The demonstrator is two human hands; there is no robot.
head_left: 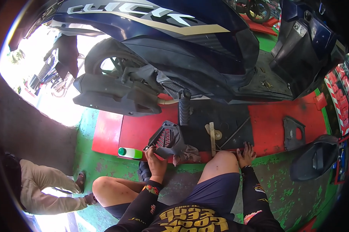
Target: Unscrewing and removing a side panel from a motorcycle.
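Observation:
My left hand (156, 165) is at the platform's near edge, its fingers curled at the lower left corner of a black plastic cover (167, 136) with slanted fins. A greyish cloth (186, 154) lies against this cover, partly under it. To the hand's left, a pale green bottle (130, 153) with a dark green cap lies on its side. My right hand (245, 155) rests at the same edge beyond my knee, fingers spread and pointing away. Between the hands lie a tan bar (212, 138), a round tan piece (218, 135) and a thin dark rod (238, 131).
A dark blue scooter (190, 50) stands across the red platform (143, 127), its footpeg (184, 108) jutting toward me. At right are a black plate with an opening (290, 133) and a curved black part (313, 159). Another person's legs (50, 185) are at left.

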